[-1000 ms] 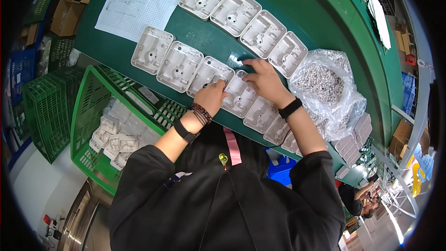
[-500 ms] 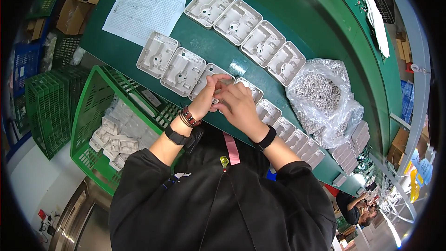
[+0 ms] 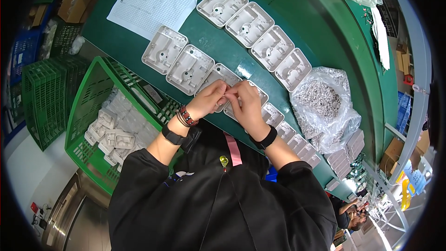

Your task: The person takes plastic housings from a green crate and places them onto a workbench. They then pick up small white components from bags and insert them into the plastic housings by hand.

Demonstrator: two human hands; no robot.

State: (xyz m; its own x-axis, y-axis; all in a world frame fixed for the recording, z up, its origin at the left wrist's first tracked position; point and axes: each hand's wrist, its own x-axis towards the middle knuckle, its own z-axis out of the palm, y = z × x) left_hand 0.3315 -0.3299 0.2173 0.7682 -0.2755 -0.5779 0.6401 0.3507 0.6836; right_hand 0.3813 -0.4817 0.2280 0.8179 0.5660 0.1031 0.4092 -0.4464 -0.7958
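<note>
My left hand (image 3: pixel 210 99) and my right hand (image 3: pixel 246 103) meet fingertip to fingertip above the near row of housings. Both are closed in a pinch; whatever lies between the fingers is too small or hidden to make out. Beneath them are a light grey open plastic housing (image 3: pixel 222 73), partly covered by my left hand, and another one (image 3: pixel 261 94) partly behind my right hand. Left of these, two more open housings (image 3: pixel 189 69) (image 3: pixel 164 49) lie with their hollow sides up, each with a small dark round spot inside.
A second row of grey housings (image 3: pixel 250 23) lies farther back. On the right sits a clear bag of small grey parts (image 3: pixel 320 97). A printed sheet (image 3: pixel 151 4) is at the back left. A green crate (image 3: pixel 79 130) with housings stands left of the green table (image 3: pixel 204 39).
My hands have shifted so that their fingertips now meet; the right fingers no longer lie over the left hand. The housings appear slightly shifted in view, as the head has moved.
</note>
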